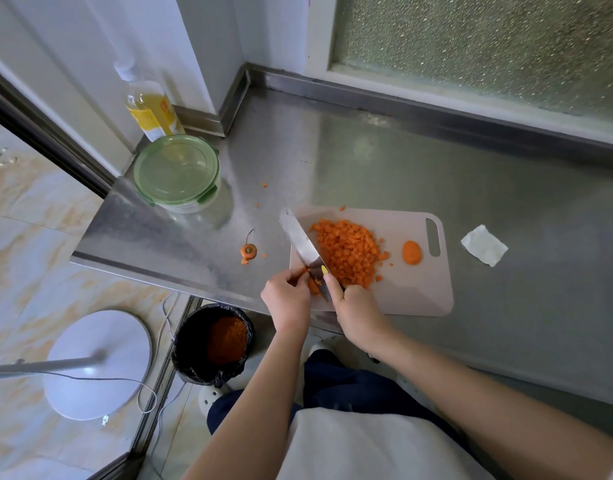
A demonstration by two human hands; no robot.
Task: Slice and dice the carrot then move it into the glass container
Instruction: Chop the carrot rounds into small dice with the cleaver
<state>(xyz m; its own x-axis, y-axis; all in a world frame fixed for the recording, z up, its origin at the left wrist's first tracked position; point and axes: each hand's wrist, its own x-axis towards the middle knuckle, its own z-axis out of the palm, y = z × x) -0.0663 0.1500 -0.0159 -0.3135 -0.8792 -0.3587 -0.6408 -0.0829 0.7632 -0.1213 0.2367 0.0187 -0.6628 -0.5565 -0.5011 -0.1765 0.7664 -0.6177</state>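
A heap of diced carrot lies on the pale cutting board. One round carrot slice sits apart near the board's handle hole. My right hand grips the knife, index finger along the blade's spine, blade pointing away to the upper left. My left hand pinches a small carrot piece against the blade at the board's near left corner. The glass container, its green lid on, stands at the counter's left end.
The carrot top and a few crumbs lie on the steel counter left of the board. An oil bottle stands behind the container, a folded tissue right of the board. A black bin with carrot scraps sits on the floor below.
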